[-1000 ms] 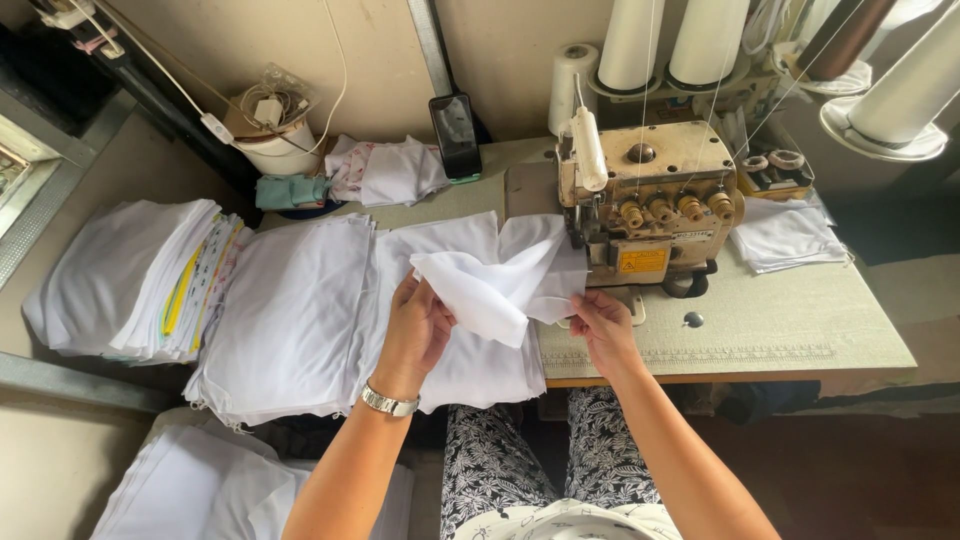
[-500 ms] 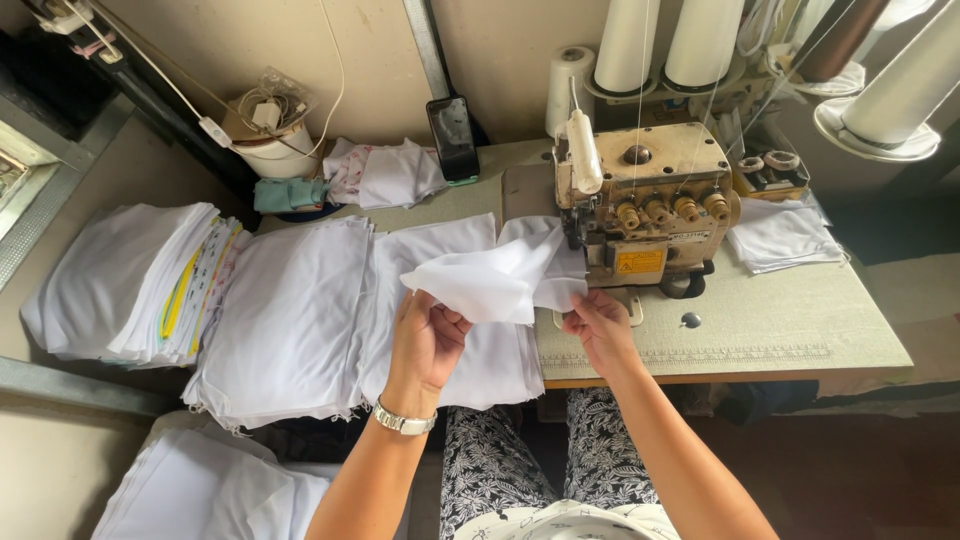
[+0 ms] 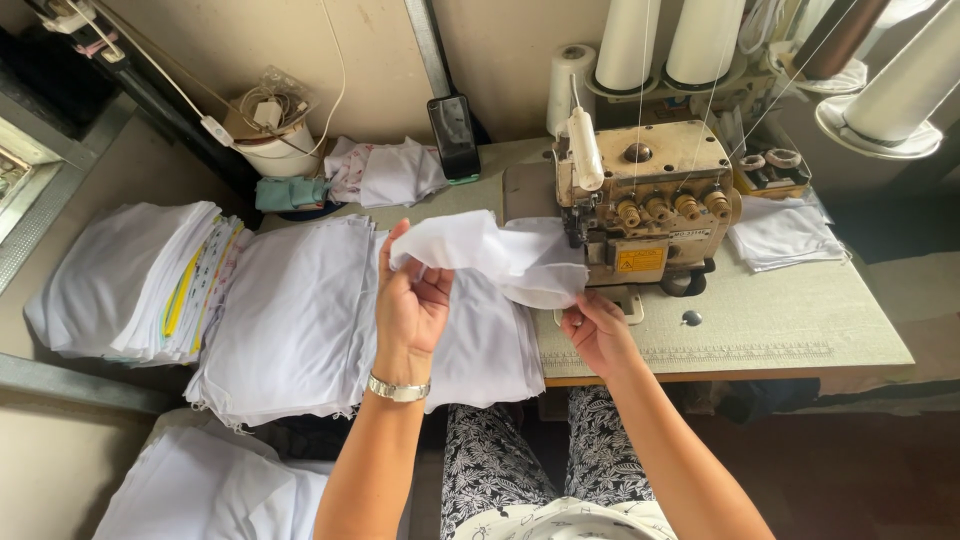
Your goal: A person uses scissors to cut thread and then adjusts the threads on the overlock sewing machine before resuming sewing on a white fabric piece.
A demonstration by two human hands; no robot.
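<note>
Both my hands hold one white fabric piece (image 3: 500, 255) lifted above the table. My left hand (image 3: 410, 300), with a silver wristwatch, pinches its left end, raised and turned palm-in. My right hand (image 3: 592, 325) grips the lower right edge, close to the presser area of a beige overlock sewing machine (image 3: 650, 195). Under the piece lie flat stacks of white fabric (image 3: 300, 310).
A tall pile of white cloth (image 3: 120, 280) sits at the left, more cloth (image 3: 200, 480) below the table edge. Folded white pieces (image 3: 785, 230) lie right of the machine. A phone (image 3: 455, 135) leans on the wall, thread cones (image 3: 625, 45) stand behind.
My left hand has lifted and swung the fabric's left end upward, turning the piece over. My right hand stayed near the machine, holding the other edge.
</note>
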